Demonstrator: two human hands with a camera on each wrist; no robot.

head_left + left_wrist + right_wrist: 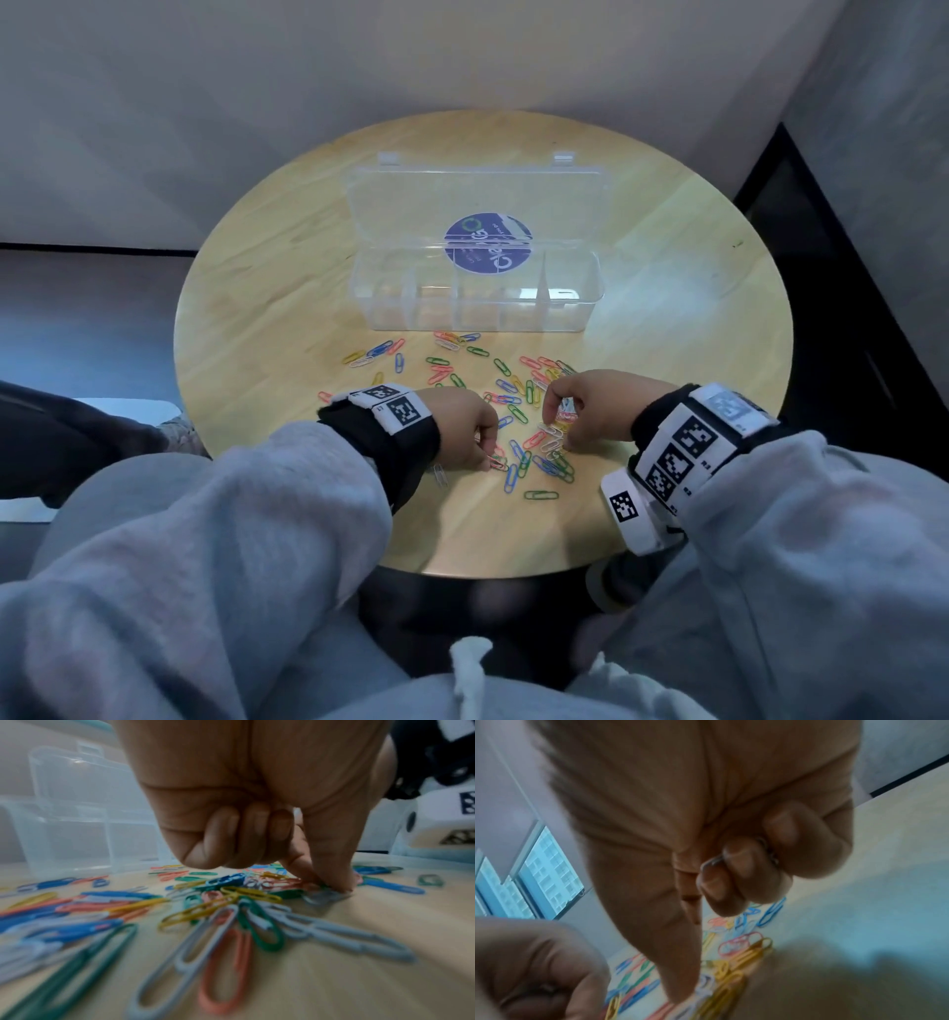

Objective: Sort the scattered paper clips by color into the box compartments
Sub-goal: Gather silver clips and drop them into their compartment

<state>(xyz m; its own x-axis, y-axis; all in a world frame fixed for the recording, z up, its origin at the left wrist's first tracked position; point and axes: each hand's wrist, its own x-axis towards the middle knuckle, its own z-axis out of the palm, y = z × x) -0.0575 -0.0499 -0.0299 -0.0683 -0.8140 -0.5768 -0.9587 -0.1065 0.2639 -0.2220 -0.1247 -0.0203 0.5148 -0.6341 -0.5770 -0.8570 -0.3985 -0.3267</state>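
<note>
Dozens of red, blue, green, yellow and white clips [513,411] ring both grips. Left hand [462,426] pinches a clip [323,896]; right hand [590,406] clutches clips. One clear box [477,303] beyond.

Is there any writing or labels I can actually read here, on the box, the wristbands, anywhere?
Round blue sticker on the open lid of the clear box: white lettering seen mirrored through the plastic, too blurred to read.
Wristband markers: black-and-white square codes, with tiny digits beside them too small to read.
Small red item under the right hand: print unreadable.
Nothing else legible.
</note>
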